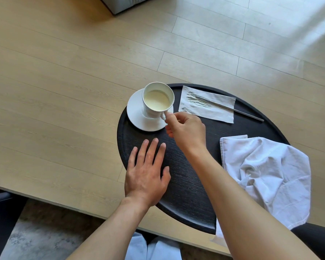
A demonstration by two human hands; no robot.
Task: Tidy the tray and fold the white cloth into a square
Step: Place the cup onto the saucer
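Right hand (186, 128) pinching the milky white porcelain cup's (158, 99) handle at frame centre, left hand (146, 173) spread flat on the round black wooden tray (186, 184); a level, slow lift avoids spills.

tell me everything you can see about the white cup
The white cup looks like glossy china, with a round rim, a narrower base and a small handle. It stands upright on a white saucer at the far left of the black tray, holding a pale creamy liquid. The right hand pinches its handle.
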